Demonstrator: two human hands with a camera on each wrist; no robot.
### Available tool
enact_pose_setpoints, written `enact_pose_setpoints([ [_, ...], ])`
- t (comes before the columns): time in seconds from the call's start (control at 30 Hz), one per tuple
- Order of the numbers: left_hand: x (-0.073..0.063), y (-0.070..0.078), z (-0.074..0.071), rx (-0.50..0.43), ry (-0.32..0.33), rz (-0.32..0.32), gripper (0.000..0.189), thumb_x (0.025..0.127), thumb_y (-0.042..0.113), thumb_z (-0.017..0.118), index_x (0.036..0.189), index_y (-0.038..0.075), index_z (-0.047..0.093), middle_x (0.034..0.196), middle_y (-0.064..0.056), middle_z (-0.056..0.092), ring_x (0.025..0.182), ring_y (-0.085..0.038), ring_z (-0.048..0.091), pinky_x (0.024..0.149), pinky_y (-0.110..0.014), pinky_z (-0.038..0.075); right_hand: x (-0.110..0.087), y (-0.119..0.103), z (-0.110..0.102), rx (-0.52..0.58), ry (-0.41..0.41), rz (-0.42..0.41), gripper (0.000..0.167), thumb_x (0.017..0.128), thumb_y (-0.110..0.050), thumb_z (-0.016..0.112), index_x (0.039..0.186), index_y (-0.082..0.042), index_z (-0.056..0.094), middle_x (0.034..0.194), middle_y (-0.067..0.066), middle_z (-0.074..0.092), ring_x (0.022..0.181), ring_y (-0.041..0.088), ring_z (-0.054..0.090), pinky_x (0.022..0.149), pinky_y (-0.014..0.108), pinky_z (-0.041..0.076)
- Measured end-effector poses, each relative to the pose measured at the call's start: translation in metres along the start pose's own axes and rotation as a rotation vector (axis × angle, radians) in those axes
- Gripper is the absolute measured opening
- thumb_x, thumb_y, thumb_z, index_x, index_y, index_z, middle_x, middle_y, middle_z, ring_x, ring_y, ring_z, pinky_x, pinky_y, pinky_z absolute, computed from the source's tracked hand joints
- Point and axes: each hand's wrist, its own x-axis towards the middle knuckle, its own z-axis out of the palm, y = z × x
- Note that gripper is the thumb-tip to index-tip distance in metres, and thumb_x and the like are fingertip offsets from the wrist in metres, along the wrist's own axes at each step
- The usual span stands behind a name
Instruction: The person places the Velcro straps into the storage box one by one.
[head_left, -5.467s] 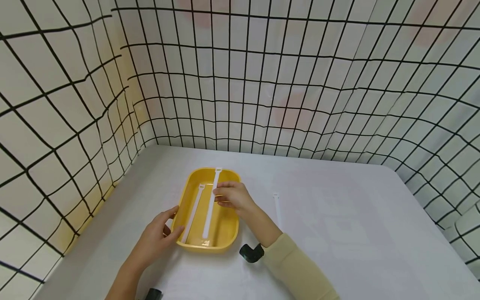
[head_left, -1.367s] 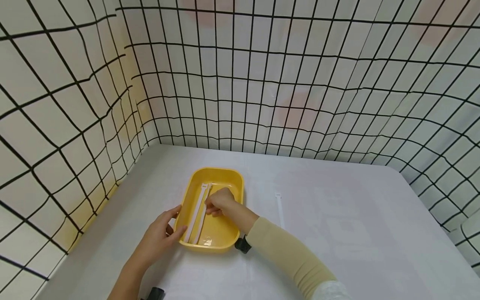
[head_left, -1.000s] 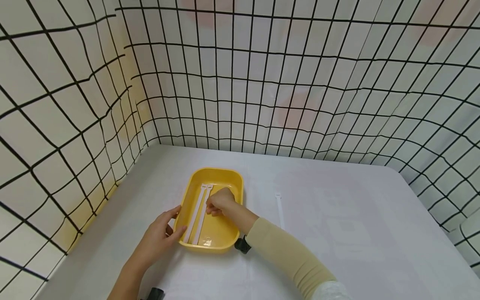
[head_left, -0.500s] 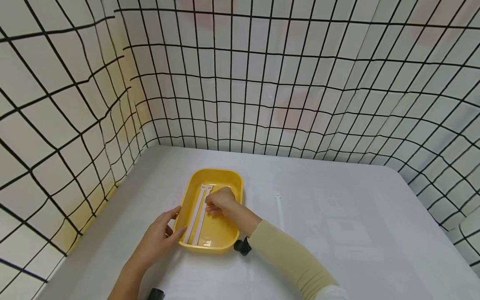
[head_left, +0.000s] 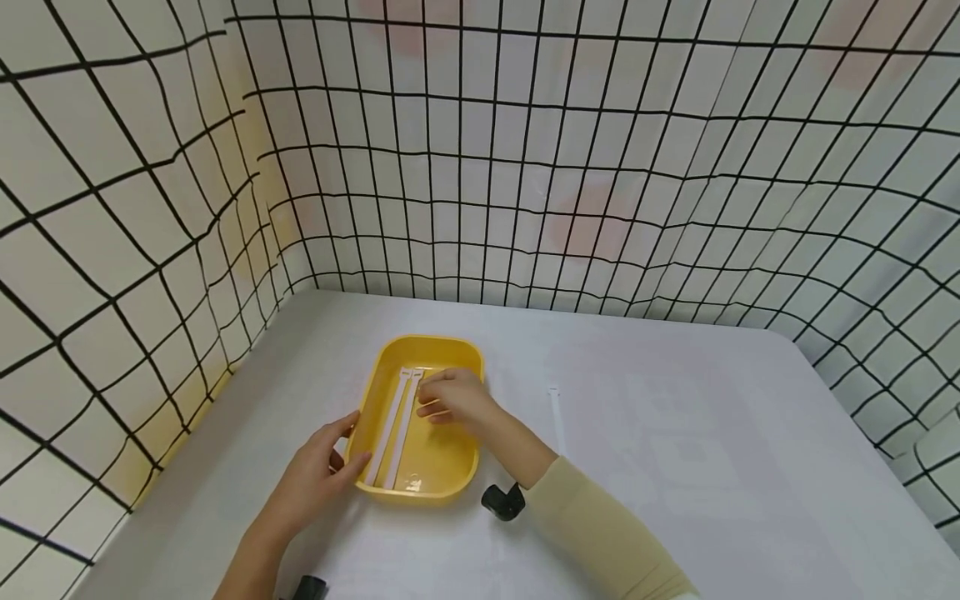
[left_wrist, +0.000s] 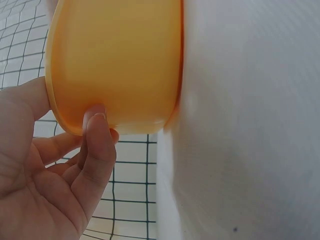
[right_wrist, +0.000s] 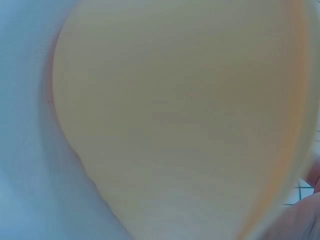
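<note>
A yellow plastic tray (head_left: 444, 462) stands on the white table. Inside lie two flat white straps with slotted heads, side by side: the left strap (head_left: 386, 433) and the right strap (head_left: 402, 433). My left hand (head_left: 315, 471) pinches the tray's near left rim, thumb above; the left wrist view has its fingers against the outer wall (left_wrist: 120, 65). Over the tray, just right of the straps, hovers my right hand (head_left: 463, 402), fingers loosely bent and nothing visible in them. The tray's wall (right_wrist: 175, 100) fills most of the right wrist view, hiding most of that hand.
Another white strap (head_left: 557, 417) lies on the table right of the tray, partly behind the right forearm. Black grid netting (head_left: 487, 175) over white walls encloses the table. Black wrist-worn devices show at the right wrist (head_left: 503, 502) and left wrist (head_left: 309, 587).
Earlier my right hand held a strap over the tray; that strap now lies beside the first. In the last half second the hand has let go and drawn slightly away to the right.
</note>
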Motion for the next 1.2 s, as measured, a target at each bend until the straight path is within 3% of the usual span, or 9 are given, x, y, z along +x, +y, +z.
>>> enact_pose_setpoints([
  [0.27,-0.002,-0.001,0.0,-0.006,0.006,0.012,0.062,0.091,0.018,0.07,0.144,0.002,0.042,0.125,-0.017,0.053,0.069,-0.016,0.048,0.057,-0.024,0.044,-0.018,-0.006,-0.016,0.002,-0.01,-0.013,0.022,0.09,-0.009,0.064,0.107,0.005,0.064,0.107,0.024,0.067,0.073,0.017,0.069,0.066,0.027,0.055],
  [0.47,0.0,0.0,0.002,-0.012,0.0,0.019,0.062,0.091,0.018,0.07,0.144,0.002,0.042,0.124,-0.017,0.053,0.07,-0.016,0.048,0.058,-0.023,0.045,-0.029,-0.007,-0.03,0.031,-0.003,-0.023,0.028,0.092,-0.01,0.063,0.113,0.009,0.062,0.102,0.02,0.067,0.073,0.017,0.068,0.067,0.027,0.055],
  [0.83,0.0,0.0,0.002,-0.012,-0.012,0.0,0.063,0.091,0.021,0.07,0.145,0.003,0.042,0.126,-0.017,0.052,0.071,-0.017,0.049,0.058,-0.024,0.045,-0.044,0.001,-0.057,0.135,0.005,-0.016,0.024,0.092,-0.007,0.063,0.109,0.01,0.061,0.084,0.007,0.064,0.07,0.017,0.067,0.063,0.025,0.054],
  [1.2,-0.001,0.001,0.001,-0.018,-0.006,0.018,0.062,0.091,0.02,0.07,0.144,0.003,0.043,0.123,-0.017,0.053,0.069,-0.016,0.049,0.058,-0.024,0.044,-0.053,0.007,-0.08,0.157,0.025,-0.03,0.029,0.091,-0.01,0.065,0.111,0.011,0.061,0.086,0.008,0.066,0.073,0.018,0.067,0.066,0.027,0.055],
])
